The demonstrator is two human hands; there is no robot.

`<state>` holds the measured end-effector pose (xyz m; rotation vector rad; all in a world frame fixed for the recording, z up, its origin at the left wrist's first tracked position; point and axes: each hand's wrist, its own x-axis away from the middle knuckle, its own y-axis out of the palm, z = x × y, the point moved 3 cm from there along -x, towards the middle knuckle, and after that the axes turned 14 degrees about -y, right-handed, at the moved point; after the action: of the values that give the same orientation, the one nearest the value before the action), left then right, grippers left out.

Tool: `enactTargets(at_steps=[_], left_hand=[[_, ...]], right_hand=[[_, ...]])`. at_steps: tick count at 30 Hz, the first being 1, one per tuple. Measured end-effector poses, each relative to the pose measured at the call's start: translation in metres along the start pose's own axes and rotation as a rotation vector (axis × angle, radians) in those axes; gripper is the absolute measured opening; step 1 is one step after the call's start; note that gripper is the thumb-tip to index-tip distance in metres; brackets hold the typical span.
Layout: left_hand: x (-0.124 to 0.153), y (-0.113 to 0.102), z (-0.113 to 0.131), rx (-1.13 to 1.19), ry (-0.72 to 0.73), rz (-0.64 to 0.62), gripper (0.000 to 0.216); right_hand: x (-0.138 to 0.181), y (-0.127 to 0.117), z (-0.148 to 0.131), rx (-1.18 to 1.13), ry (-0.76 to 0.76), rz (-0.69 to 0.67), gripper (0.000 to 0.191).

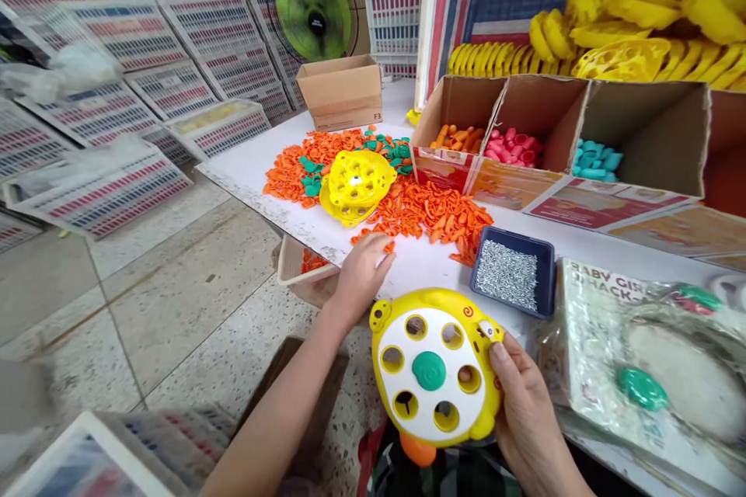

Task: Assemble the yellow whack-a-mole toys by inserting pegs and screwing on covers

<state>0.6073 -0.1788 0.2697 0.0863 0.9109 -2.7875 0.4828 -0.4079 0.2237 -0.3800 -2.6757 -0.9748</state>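
Observation:
My right hand (524, 404) grips the right edge of a yellow toy body (434, 369) with a white face, several round holes and a green centre button, held over my lap. My left hand (362, 272) reaches onto the white table (256, 163), its curled fingers on small orange plastic pieces (437, 213) at the near edge of a big pile. What the fingers hold, if anything, is hidden. A stack of yellow toy shells (355, 185) lies in the pile, with green pieces (396, 149) behind it.
A blue tray of small screws (513, 270) sits right of the pile. Open cardboard compartments hold orange (458, 138), pink (513, 147) and teal pieces (594, 159). Bagged toys (646, 349) lie at right. A fan (313, 4), a closed box (341, 89) and stacked crates (145, 85) stand behind.

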Motion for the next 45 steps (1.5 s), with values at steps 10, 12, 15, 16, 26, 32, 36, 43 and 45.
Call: enactTargets(at_steps=[10,12,15,16,26,32,36,43,45], left_hand=[[-0.019,0.028,-0.025,0.089,-0.178,-0.04,0.02],[-0.014,0.024,-0.022,0.208,-0.245,-0.073,0.028],[0.001,0.018,-0.01,0.406,-0.334,-0.193,0.039],[0.007,0.015,-0.005,0.464,-0.36,-0.231,0.041],[0.039,0.004,0.022,0.727,-0.422,-0.298,0.025],[0.049,-0.006,0.032,0.657,-0.332,-0.24,0.025],[0.047,-0.012,0.027,0.584,-0.304,-0.2,0.026],[0.002,-0.004,0.004,0.383,-0.261,-0.303,0.031],[-0.011,0.011,0.003,0.306,-0.219,-0.429,0.029]], right_hand=[[-0.003,0.004,-0.005,-0.022,-0.005,0.05,0.046],[-0.004,0.003,-0.005,-0.023,-0.007,0.085,0.045],[-0.004,0.003,-0.005,-0.031,0.004,0.109,0.047],[-0.004,0.004,-0.004,-0.034,0.008,0.114,0.049],[-0.004,0.007,-0.003,-0.051,0.001,0.141,0.049],[-0.008,-0.002,0.002,-0.048,0.0,0.153,0.05],[-0.009,-0.005,0.002,-0.036,0.007,0.125,0.048],[-0.004,0.001,-0.003,-0.032,-0.027,0.109,0.049],[-0.006,-0.002,-0.002,-0.027,-0.022,0.107,0.05]])
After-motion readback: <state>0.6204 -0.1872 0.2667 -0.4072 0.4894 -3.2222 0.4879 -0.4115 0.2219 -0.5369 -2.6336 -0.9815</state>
